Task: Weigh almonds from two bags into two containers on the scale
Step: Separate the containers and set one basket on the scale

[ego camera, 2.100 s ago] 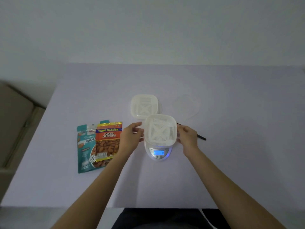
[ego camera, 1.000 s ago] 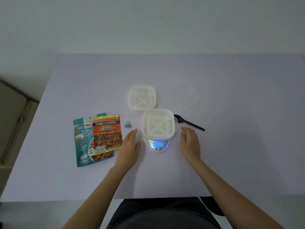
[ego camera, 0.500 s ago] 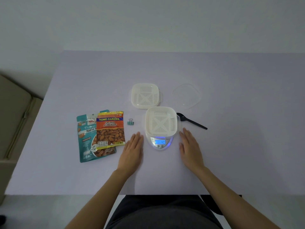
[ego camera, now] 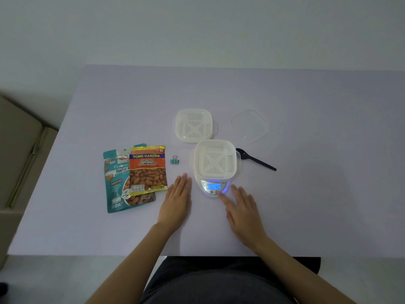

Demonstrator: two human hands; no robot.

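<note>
A white slotted container (ego camera: 215, 159) sits empty on the small scale (ego camera: 213, 188), whose blue display is lit. A second white container (ego camera: 194, 125) rests on the table just behind it. At the left lie an orange salted-almonds bag (ego camera: 148, 170) overlapping a teal roasted-almonds bag (ego camera: 117, 183). My left hand (ego camera: 177, 198) lies flat and empty on the table left of the scale. My right hand (ego camera: 241, 207) is flat too, its forefinger tip touching the scale's front by the buttons.
A black plastic spoon (ego camera: 255, 159) lies right of the scale, a clear lid (ego camera: 249, 126) behind it. A small teal binder clip (ego camera: 174, 160) sits between the bags and the scale. The table's left edge drops beside a beige sofa (ego camera: 19, 150).
Both hands let go of the container on the scale and came down flat on the table. The right hand has now shifted left, its forefinger reaching the scale's front.
</note>
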